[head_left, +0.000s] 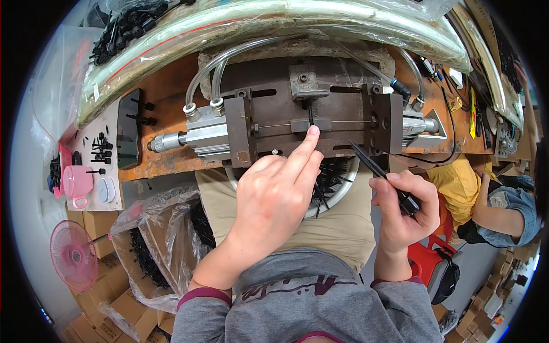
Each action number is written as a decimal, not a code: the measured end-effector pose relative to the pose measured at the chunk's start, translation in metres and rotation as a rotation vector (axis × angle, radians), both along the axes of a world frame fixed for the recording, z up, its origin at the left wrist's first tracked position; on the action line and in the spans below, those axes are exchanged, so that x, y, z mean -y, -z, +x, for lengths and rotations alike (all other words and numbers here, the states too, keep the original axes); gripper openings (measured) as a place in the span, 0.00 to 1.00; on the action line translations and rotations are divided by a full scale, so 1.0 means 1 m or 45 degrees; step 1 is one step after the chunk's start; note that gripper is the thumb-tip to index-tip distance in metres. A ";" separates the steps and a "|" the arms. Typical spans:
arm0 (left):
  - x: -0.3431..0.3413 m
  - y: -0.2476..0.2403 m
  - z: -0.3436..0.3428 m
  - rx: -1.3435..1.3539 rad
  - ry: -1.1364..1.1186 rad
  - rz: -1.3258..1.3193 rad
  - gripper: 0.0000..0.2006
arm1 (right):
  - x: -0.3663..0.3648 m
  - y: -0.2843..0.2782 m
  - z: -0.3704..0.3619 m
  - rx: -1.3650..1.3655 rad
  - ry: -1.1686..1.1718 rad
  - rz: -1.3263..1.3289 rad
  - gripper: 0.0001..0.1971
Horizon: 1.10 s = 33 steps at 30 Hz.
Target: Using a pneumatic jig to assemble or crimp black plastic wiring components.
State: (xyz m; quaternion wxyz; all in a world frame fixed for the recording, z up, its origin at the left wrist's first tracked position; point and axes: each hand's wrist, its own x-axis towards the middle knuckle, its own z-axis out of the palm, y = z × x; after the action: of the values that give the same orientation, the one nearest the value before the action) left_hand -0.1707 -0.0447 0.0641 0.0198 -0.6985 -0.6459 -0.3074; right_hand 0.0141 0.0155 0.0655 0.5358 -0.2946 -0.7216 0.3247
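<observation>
My left hand [273,191] reaches over a brown metal clamping fixture [280,106], index finger stretched out and the other fingers partly bent. Its index fingertip touches a small grey block [323,124] at the fixture's middle, by the lower end of a thin black rod [310,111]. The left thumb is hidden. To the right, my right hand [407,208] grips a long black pointed piece [372,163] between thumb and fingers, its tip angled up toward the fixture. On my lap, partly behind the left hand, rests a round pale bowl [350,186] of thin black parts.
Pneumatic cylinders [207,137] with clear hoses flank the fixture. A phone [129,128], black knobbed parts [102,150] and a pink cup [78,182] lie left. Below stand a plastic-lined box [166,240] and a pink fan [74,254]. Another person's arm [500,217] shows at right.
</observation>
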 end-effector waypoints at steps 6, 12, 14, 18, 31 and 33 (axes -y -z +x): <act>0.000 0.003 0.001 0.030 -0.032 0.013 0.12 | -0.006 0.000 -0.007 0.069 -0.006 0.199 0.15; 0.000 0.000 0.002 0.018 -0.045 -0.008 0.11 | -0.007 -0.001 -0.009 0.236 0.021 0.494 0.19; -0.001 -0.001 0.002 0.020 -0.027 0.009 0.10 | -0.006 0.000 -0.007 0.304 0.010 0.588 0.19; -0.002 -0.002 0.001 0.012 -0.004 0.034 0.08 | -0.006 0.004 -0.004 0.402 -0.013 0.827 0.18; 0.007 -0.016 -0.001 0.261 0.125 -0.013 0.16 | -0.008 0.007 -0.007 0.516 0.003 1.057 0.17; 0.015 -0.014 0.004 0.459 0.225 0.063 0.20 | -0.008 0.007 -0.009 0.522 -0.019 1.038 0.17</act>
State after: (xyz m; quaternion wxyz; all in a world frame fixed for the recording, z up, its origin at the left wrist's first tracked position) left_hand -0.1669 -0.0594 0.0781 -0.1062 -0.6855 -0.5674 -0.4436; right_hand 0.0055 0.0231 0.0583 0.4518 -0.1124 -0.8838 -0.0470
